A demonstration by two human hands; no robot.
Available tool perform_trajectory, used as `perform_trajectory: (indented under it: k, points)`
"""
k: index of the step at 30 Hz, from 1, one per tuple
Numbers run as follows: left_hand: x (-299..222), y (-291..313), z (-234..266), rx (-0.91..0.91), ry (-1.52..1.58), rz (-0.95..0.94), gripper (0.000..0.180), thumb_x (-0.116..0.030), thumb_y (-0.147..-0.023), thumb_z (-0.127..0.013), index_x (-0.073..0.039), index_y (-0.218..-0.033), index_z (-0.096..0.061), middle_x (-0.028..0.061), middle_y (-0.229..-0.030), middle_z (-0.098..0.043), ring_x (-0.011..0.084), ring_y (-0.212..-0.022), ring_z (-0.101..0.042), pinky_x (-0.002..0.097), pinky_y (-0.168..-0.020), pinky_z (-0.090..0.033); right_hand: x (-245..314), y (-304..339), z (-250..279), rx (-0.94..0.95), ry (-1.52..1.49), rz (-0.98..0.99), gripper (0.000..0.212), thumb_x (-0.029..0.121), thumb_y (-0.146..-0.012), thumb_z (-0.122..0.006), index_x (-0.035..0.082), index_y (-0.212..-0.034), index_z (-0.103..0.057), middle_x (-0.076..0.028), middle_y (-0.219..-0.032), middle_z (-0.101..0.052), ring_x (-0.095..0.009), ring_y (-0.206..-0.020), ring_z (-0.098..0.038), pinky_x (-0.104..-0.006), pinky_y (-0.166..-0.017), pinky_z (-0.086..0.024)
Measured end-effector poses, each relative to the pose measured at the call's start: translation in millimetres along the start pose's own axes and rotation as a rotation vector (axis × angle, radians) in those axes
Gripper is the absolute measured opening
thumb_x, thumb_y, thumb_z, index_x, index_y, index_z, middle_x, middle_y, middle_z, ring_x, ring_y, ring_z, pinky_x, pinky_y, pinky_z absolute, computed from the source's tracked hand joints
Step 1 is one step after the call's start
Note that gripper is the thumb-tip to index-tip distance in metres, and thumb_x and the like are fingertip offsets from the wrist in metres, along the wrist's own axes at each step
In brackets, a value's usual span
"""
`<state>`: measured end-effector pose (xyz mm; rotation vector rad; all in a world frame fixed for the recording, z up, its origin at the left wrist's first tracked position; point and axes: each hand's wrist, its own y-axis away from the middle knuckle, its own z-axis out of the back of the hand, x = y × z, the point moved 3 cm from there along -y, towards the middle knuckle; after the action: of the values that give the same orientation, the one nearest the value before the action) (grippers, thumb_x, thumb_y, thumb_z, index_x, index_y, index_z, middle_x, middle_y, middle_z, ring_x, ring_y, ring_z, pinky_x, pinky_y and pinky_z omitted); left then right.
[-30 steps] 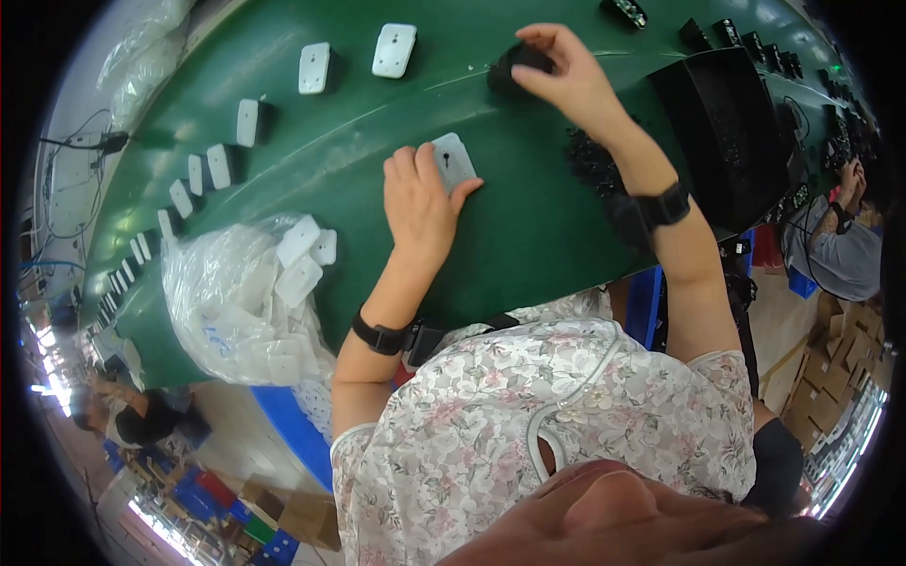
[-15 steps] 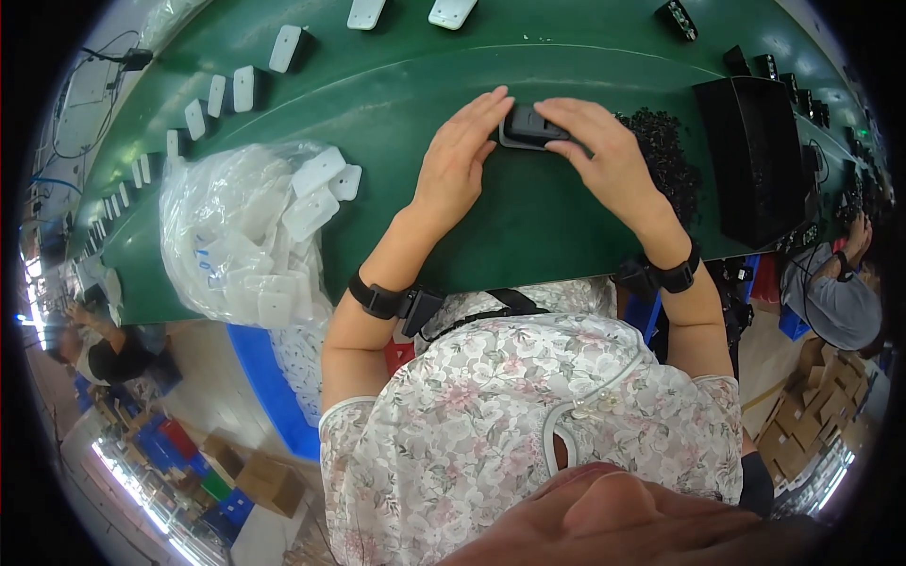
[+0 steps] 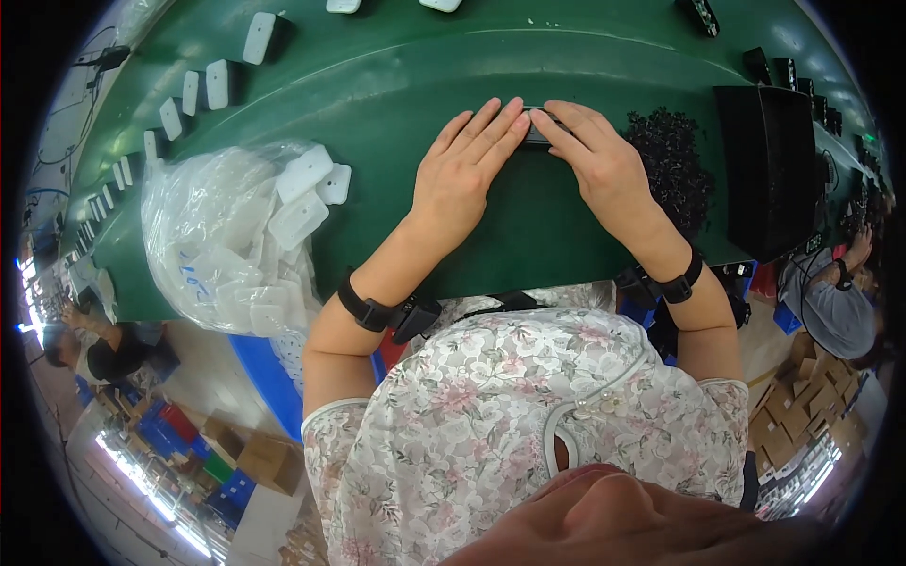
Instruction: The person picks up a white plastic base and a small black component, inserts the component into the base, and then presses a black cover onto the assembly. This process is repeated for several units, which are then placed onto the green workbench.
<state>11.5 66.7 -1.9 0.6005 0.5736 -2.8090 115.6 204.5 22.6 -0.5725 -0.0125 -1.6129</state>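
Black case (image 3: 535,138) mostly hidden beneath fingertips of left hand (image 3: 457,179), fingers slightly spread, and right hand (image 3: 604,162), fingers bunched (can't tell if pinching).

Forearms (image 3: 403,262) extended forward and angled inward, elbows bent. Left hand (image 3: 464,168) held back uppermost, fingers straight, slightly spread, pointed away from the body and rightward. Right hand (image 3: 604,160) likewise turned, fingers angled leftward. Fingertips brought close together; right grip obscured.
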Motion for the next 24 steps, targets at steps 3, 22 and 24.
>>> perform_trajectory:
  k: [3,22,24]
  points:
    - [-8,0,0,-0.020,-0.095,-0.025,0.052,0.001,-0.077,-0.055,-0.006,-0.129,-0.053,0.0078,-0.135,-0.051,0.0247,-0.122,-0.051,0.0385,-0.100,-0.040,0,4,-3,-0.064,-0.025,-0.010,0.050,-0.007,-0.069,-0.065,0.008,-0.117,-0.061,-0.008,-0.114,-0.060,-0.026,-0.100,-0.060,-0.0314,-0.077,-0.055]
    - [23,-32,-19,-0.188,-0.057,0.060,0.041,-0.010,-0.077,-0.066,-0.003,-0.117,-0.058,0.0115,-0.110,-0.062,0.0260,-0.101,-0.058,0.0367,-0.081,-0.048,-57,-40,-19,0.101,-0.519,-0.092,0.035,0.013,-0.089,-0.060,0.006,-0.123,-0.058,-0.008,-0.116,-0.062,-0.020,-0.100,-0.061,-0.0303,-0.088,-0.047]
    - [33,-39,-10,-0.139,0.115,0.165,0.030,-0.009,-0.081,-0.064,-0.003,-0.111,-0.061,0.0150,-0.099,-0.064,0.0301,-0.093,-0.060,0.0352,-0.075,-0.049,-54,-30,-20,0.126,-0.681,-0.212,0.038,0.017,-0.090,-0.060,0.007,-0.127,-0.055,-0.007,-0.116,-0.062,-0.017,-0.099,-0.059,-0.0290,-0.087,-0.047]
